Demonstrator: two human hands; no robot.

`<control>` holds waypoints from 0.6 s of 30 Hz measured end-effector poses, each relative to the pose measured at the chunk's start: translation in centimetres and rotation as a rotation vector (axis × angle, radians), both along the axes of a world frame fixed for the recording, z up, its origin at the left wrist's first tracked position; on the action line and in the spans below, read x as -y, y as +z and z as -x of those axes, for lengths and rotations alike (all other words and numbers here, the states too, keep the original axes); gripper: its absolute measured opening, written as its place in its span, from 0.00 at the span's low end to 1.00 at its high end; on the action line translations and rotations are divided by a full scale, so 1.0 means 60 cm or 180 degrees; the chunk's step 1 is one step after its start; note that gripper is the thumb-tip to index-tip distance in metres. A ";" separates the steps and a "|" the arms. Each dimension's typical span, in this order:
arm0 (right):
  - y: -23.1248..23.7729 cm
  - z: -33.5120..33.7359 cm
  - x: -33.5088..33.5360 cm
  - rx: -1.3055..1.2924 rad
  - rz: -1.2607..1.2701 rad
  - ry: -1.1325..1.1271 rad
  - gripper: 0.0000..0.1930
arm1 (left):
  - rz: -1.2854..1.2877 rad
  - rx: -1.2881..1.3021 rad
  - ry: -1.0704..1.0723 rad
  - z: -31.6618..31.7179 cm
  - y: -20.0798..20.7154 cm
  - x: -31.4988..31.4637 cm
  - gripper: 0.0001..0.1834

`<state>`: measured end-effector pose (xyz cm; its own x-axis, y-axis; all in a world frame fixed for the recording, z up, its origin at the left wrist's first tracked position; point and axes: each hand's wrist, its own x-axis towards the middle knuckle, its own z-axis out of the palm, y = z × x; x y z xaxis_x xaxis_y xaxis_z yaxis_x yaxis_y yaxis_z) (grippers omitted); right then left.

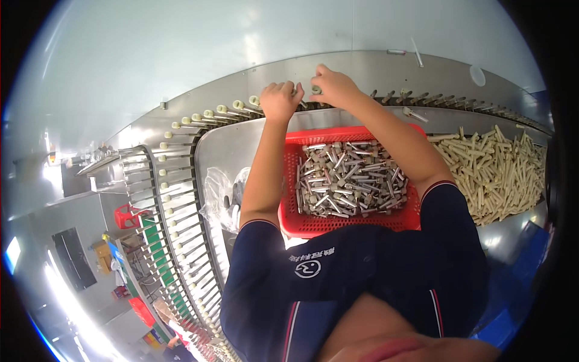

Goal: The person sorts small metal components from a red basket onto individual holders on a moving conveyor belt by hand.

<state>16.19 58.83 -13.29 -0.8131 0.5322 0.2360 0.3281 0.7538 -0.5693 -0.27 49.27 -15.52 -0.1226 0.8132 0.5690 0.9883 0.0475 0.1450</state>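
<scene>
Both my arms reach forward over a red basket to a curved row of metal spindles. My left hand (279, 101) is closed at the row, its fingertips by a thin metal shaft; what they grip is mostly hidden. Just to its right, my right hand (335, 87) pinches a small grey-green round piece (316, 90) between thumb and fingers. Left of my hands, the spindles carry pale round-ended pieces (208, 113). On the right, dark spindles (431, 98) stand without such pale ends. The red basket (289, 224) holds many silver rods with grey-beige blocky ends (350, 181).
A heap of cream-coloured sticks (497, 172) lies on the metal tray at right. Clear plastic bags (220, 196) lie left of the basket. The spindle conveyor (181, 223) bends down the left side. A loose silver rod (415, 114) lies near the row; a red stool (128, 216) stands farther off.
</scene>
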 end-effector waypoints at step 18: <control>-0.014 -0.212 0.140 0.0827 0.0515 0.0487 0.50 | 0.1177 0.1971 0.0057 -0.111 -0.051 0.232 0.19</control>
